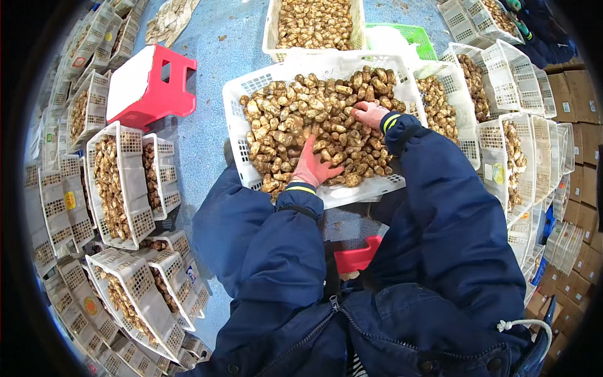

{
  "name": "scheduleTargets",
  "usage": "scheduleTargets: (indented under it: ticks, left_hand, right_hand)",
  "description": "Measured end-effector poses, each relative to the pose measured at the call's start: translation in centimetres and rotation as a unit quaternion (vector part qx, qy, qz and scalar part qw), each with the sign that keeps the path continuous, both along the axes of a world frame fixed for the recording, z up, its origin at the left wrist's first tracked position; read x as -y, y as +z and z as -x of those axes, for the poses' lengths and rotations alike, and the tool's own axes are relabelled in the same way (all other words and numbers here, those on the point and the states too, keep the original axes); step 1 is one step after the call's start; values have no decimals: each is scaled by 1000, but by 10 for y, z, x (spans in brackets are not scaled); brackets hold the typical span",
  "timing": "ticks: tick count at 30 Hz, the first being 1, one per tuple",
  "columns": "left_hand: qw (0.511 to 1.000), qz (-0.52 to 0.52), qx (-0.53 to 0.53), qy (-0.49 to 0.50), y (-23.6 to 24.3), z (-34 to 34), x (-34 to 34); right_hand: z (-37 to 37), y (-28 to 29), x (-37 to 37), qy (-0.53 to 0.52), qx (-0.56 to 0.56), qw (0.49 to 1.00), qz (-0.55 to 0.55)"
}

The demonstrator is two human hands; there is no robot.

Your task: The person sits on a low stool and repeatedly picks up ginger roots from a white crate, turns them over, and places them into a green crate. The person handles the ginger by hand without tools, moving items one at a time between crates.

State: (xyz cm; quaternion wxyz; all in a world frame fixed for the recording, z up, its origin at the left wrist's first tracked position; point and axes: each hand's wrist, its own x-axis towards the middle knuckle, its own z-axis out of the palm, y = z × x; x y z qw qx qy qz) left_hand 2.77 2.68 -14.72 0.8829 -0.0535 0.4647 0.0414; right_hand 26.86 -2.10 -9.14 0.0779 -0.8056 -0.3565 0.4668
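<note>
Down in the white crate (365,191), my left hand (312,168) is spread wide on the brown tubers (292,103); right hand (369,115) half-curled, can't tell if it's got one.

1. Bright, fairly even light fills the scene; its source is out of view.
2. Small glints dot the knobbly brown tubers (292,119) in the rectangular white perforated plastic crate (367,193).
3. The red plastic stool with a flat white top (147,88) looks nearly washed out on top.
4. Shadow dulls the speckled blue floor (217,38) below the crate.
5. Fisheye distortion bends the surroundings; black vignetting swallows the corners.
</note>
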Motion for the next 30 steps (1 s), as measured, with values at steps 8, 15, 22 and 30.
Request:
scheduleTargets:
  ticks: [8,15,22,30]
  left_hand:
    - [998,11,56,-40,-1,-5,4]
    - [995,-32,75,-55,20,-6,4]
    - [990,-34,124,-53,26,-16,6]
    - [977,-110,172,62,44,-20,3]
  right_hand:
    - [9,-18,-7,7,104,994,17]
    - [12,-24,6,-192,-130,970,72]
    - [36,2,17,-257,-245,935,19]
    - [98,54,-2,1,-22,988,-156]
